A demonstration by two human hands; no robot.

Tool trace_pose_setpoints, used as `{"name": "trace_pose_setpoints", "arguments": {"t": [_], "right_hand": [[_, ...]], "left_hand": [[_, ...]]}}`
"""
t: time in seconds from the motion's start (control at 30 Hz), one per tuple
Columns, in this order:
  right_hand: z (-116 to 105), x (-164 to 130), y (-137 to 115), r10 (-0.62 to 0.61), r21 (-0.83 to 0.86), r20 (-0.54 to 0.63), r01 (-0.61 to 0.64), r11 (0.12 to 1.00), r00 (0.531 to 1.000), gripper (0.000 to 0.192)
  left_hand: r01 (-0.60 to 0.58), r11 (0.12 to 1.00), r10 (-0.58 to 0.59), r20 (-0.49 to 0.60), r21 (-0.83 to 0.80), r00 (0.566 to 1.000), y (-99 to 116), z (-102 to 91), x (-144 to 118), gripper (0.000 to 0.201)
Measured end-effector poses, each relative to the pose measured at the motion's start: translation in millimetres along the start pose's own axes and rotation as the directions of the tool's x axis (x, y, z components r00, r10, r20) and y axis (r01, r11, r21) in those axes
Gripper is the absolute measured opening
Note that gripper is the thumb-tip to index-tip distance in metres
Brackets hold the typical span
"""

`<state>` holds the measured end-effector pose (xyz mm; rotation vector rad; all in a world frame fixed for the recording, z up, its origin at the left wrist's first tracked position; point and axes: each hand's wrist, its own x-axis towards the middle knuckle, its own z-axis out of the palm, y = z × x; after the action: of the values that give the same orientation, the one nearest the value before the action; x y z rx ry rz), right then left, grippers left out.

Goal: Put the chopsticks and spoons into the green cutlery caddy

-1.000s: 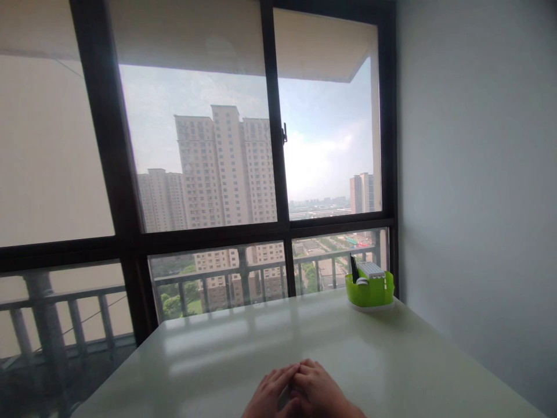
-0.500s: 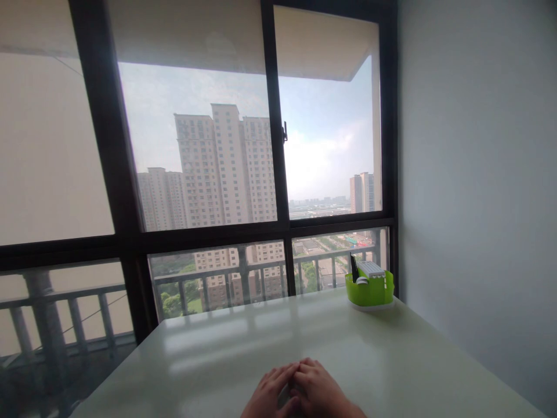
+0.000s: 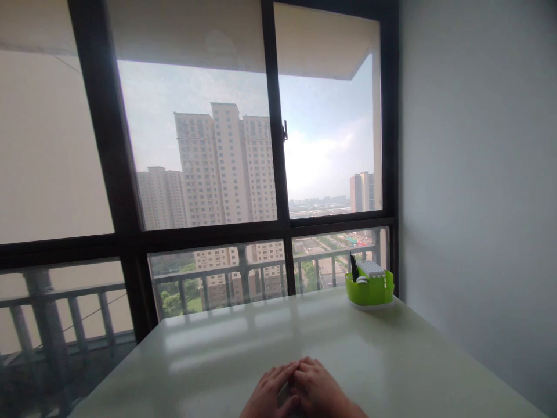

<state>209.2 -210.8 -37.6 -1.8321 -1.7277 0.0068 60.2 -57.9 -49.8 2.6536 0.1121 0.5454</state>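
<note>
1. The left hand (image 3: 266,393) and the right hand (image 3: 319,390) lie on the white table (image 3: 217,360), fingertips touching.
2. Whether they hold anything between them cannot be told.
3. A green basket (image 3: 369,288) stands well apart at the far right corner, near the window (image 3: 278,174).

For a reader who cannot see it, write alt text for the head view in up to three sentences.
Two bare hands, left hand and right hand, rest fingertips together on a glossy white table. A green basket holding small items sits at the far right corner, beside a grey wall. Beyond, a dark-framed window shows tower blocks.
</note>
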Motion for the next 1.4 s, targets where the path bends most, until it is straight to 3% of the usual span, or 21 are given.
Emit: {"name": "trace_pose_setpoints", "arguments": {"t": [1.13, 1.27, 1.4], "right_hand": [[-8, -2, -7, 0.016, 0.023, 0.005, -0.016, 1.0, 1.0, 0.028], [-28, -3, -11, 0.046, 0.079, -0.111, -0.037, 0.996, 0.993, 0.024], [-72, 3, -3, 0.115, 0.087, -0.343, -0.09, 0.992, 0.932, 0.024]], "left_hand": [[0.021, 1.0, -0.021, 0.001, 0.013, 1.0, 7, -1.8, 0, 0.065], [0.053, 0.999, -0.053, 0.01, -0.014, 0.999, 7, -1.0, 1, 0.067], [0.09, 0.996, -0.09, 0.027, -0.027, 0.996, 9, -2.2, 0, 0.066]]}}
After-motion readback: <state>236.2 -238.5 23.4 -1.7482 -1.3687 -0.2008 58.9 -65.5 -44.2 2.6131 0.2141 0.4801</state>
